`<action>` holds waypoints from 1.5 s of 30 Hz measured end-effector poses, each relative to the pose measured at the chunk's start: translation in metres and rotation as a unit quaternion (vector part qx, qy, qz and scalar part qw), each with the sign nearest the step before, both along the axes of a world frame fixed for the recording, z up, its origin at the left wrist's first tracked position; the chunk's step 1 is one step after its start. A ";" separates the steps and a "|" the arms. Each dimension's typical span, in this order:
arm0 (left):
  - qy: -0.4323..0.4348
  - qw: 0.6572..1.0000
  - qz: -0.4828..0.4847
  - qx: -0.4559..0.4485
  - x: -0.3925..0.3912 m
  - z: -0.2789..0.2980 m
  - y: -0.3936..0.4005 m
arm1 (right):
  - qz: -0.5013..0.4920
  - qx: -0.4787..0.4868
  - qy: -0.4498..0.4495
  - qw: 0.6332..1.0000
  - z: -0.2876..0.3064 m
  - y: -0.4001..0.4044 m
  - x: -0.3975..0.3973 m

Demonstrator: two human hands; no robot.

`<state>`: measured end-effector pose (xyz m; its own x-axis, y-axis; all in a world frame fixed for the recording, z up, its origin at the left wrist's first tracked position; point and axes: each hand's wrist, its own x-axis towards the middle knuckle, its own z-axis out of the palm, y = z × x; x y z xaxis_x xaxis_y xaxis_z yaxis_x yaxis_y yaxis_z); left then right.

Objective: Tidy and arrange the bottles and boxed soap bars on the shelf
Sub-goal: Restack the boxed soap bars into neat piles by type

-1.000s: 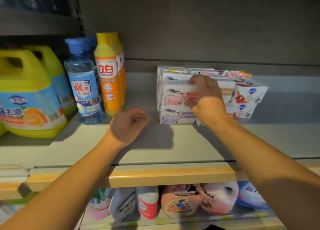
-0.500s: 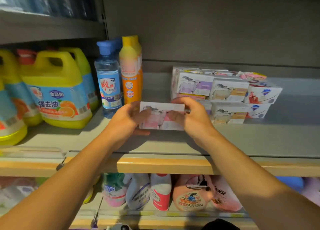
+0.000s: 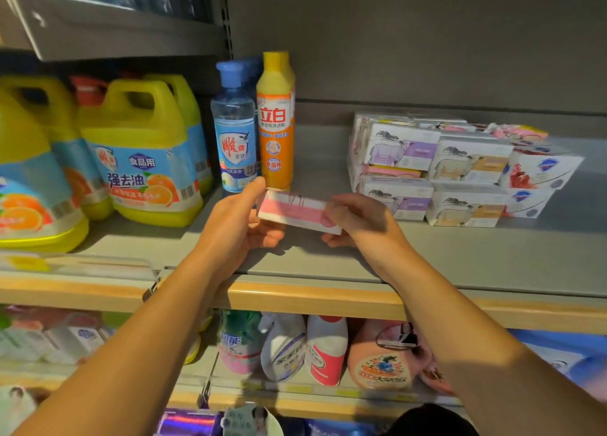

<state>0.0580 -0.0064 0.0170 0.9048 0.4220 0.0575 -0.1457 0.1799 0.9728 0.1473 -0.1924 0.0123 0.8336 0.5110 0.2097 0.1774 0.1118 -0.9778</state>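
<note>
Single view only, head-worn, wide-angle. Looks forward and slightly down into shop shelf [image 3: 460, 258] from close range, arm's reach. Shelf board near eye level, centre frame; underside of upper shelf [image 3: 115, 31] top left, lower tier of bottles [image 3: 295, 347] along bottom. Both forearms enter from lower corners. Edges bowed by lens. No second view, no overlap.

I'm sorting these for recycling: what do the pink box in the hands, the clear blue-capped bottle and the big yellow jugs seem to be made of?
Pink box: probably thin printed cardboard, going by its flat faces and sharp edges; blurred, so the finish is unclear.
Clear bottle: likely transparent glossy plastic, see-through above the label.
Yellow jugs: seemingly opaque, slightly shiny plastic with moulded handles.
</note>
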 end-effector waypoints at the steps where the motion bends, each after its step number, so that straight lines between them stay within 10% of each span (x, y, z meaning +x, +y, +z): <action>1: 0.006 1.000 0.002 0.018 0.000 -0.001 0.000 | -0.008 -0.003 0.004 1.000 0.001 0.001 -0.001; 12: 0.008 0.998 -0.016 0.061 0.001 -0.003 -0.002 | 0.001 0.023 0.015 1.000 -0.002 -0.003 0.004; 27: -0.153 0.950 0.018 0.272 -0.014 -0.002 -0.012 | -0.177 -0.123 -0.355 0.910 -0.009 -0.001 -0.008; 37: -0.045 0.898 0.087 0.429 0.000 -0.006 -0.004 | -0.188 -0.204 -0.347 0.896 -0.008 -0.001 -0.004; 45: 0.052 0.834 0.066 0.545 0.001 -0.002 0.009 | -0.161 -0.314 -0.537 0.767 0.004 0.010 -0.009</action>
<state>0.0589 0.0023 0.0147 0.8782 0.2670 0.3968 0.0017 -0.8314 0.5557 0.1386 -0.1821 0.0162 0.4567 0.5962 0.6603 0.8373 -0.5388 -0.0927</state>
